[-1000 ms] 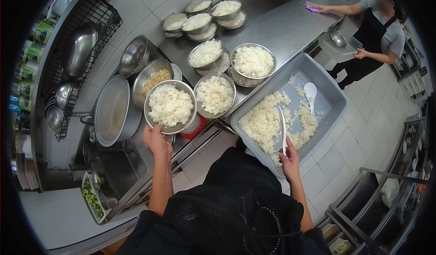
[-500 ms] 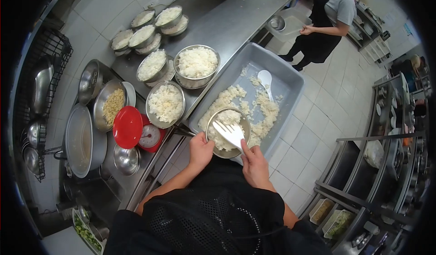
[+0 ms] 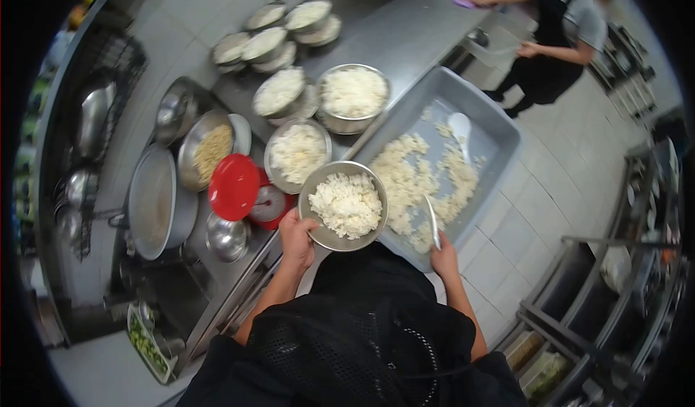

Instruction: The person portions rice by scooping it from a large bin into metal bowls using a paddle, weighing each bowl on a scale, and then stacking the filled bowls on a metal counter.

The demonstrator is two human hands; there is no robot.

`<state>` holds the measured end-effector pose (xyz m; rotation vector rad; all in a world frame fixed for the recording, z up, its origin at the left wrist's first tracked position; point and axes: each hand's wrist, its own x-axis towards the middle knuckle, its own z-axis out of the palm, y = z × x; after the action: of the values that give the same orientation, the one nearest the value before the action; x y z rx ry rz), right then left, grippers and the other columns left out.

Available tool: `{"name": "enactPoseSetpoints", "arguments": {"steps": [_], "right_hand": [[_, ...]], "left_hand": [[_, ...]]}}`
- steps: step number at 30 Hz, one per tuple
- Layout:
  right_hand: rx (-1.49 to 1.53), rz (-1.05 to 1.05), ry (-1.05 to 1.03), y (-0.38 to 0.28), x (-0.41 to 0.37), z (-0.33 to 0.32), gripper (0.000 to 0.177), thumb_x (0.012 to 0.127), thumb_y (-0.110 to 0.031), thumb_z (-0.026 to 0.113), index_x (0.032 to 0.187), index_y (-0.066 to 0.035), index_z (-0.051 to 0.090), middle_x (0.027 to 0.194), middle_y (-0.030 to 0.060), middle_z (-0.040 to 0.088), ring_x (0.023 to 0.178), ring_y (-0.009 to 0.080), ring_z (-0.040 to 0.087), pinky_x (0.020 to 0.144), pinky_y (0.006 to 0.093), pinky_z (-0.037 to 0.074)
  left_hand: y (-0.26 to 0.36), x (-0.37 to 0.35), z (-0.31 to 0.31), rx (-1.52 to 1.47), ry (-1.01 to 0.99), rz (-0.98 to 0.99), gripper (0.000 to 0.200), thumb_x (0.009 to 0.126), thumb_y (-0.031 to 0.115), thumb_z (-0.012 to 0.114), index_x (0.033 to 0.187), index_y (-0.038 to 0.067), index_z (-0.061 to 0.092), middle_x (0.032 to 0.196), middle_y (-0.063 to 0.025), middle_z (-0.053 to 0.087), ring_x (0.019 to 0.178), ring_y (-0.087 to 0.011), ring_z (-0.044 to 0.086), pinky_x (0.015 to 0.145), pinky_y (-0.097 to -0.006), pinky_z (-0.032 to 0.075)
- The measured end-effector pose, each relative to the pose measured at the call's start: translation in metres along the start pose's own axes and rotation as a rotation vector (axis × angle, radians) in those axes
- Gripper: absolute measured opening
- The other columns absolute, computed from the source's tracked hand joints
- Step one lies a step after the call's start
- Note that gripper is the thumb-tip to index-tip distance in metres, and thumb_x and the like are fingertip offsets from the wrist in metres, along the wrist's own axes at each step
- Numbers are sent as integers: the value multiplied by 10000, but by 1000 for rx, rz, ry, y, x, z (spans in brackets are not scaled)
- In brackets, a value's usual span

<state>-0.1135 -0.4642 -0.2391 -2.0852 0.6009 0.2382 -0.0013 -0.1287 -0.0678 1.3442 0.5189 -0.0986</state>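
The left hand (image 3: 297, 239) grips the rim of a metal bowl (image 3: 343, 236) of rice (image 3: 346, 206), and to its right the right hand (image 3: 444, 256) holds a white spoon (image 3: 434, 222) at the gray tub (image 3: 499, 162), beyond which a co-worker (image 3: 557, 38) stands.

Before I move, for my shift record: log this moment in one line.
left hand: holding bowl of rice | right hand: holding white scoop over gray tub | tub: rice, second white spoon | co-worker: holding purple cloth

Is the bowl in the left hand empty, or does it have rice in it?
Not empty: the bowl in the left hand holds a mound of rice, with bare metal showing around it.
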Motion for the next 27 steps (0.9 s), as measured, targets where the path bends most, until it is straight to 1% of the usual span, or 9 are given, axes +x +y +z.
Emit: {"name": "enactPoseSetpoints", "arguments": {"steps": [3, 5, 8, 11, 15, 17, 21, 23, 27], "right_hand": [[-57, -57, -48, 4, 4, 2, 527, 870, -52, 580, 1391, 13, 540, 1276, 316, 619, 1210, 464, 593, 1046, 467, 467], [-153, -71, -45, 8, 8, 5, 538, 859, -44, 557, 1394, 11, 537, 1233, 321, 637, 1181, 477, 602, 1026, 481, 475], [-141, -19, -137, 6, 24, 9, 551, 844, -30, 551, 1393, 15, 536, 1200, 331, 645, 1148, 487, 611, 1009, 493, 479], [-196, -17, -187, 4, 38, 15, 558, 826, -8, 550, 1383, 23, 541, 1201, 341, 638, 1139, 484, 615, 998, 486, 486], [-208, -14, -183, -13, 43, 16, 530, 828, -13, 557, 1357, 33, 555, 1192, 343, 641, 1151, 483, 608, 1015, 477, 472], [-260, -96, -55, 11, 56, 25, 529, 827, 3, 519, 1354, 36, 550, 1104, 338, 670, 969, 455, 692, 852, 484, 556], [-67, 58, -21, 51, 79, 28, 485, 800, 8, 537, 1282, 55, 560, 994, 376, 659, 925, 503, 675, 817, 531, 556], [89, 217, -142, 18, 69, 8, 546, 787, 76, 408, 1323, 61, 512, 879, 268, 656, 512, 331, 651, 402, 419, 541], [-100, 171, -121, 26, 73, 18, 441, 780, 92, 446, 1215, 79, 520, 920, 311, 659, 580, 411, 684, 416, 465, 563]], "left_hand": [[51, 1, -41, -271, 9, 118, 421, 729, -66, 541, 1142, -44, 618, 959, -94, 700, 646, -117, 625, 556, -210, 498], [79, 5, -55, -372, 295, 158, 348, 735, -73, 553, 1074, -12, 610, 903, -59, 668, 583, -86, 562, 518, -192, 467], [65, 38, -140, -444, 335, 164, 227, 744, -76, 572, 946, 27, 578, 819, -21, 606, 520, -58, 464, 488, -187, 425], [73, 40, -143, -468, 553, 172, 189, 752, -75, 594, 865, 63, 532, 752, 5, 546, 492, -45, 394, 469, -186, 387], [59, 49, -159, -540, 598, 131, 157, 780, -50, 618, 858, 63, 542, 746, 5, 542, 499, -51, 402, 492, -201, 400], [57, 49, -160, -542, 592, 131, 149, 790, -40, 627, 857, 64, 544, 746, 7, 544, 505, -51, 406, 503, -205, 410], [53, 48, -160, -509, 573, 158, 129, 833, 3, 655, 859, 74, 551, 741, 14, 543, 521, -51, 428, 526, -208, 430], [63, 42, -148, -509, 569, 154, 121, 860, 42, 668, 864, 82, 554, 744, 19, 545, 526, -48, 435, 524, -208, 429], [62, 36, -143, -531, 562, 170, 115, 963, 183, 654, 902, 89, 627, 766, 42, 609, 544, -32, 491, 511, -180, 450]]}}
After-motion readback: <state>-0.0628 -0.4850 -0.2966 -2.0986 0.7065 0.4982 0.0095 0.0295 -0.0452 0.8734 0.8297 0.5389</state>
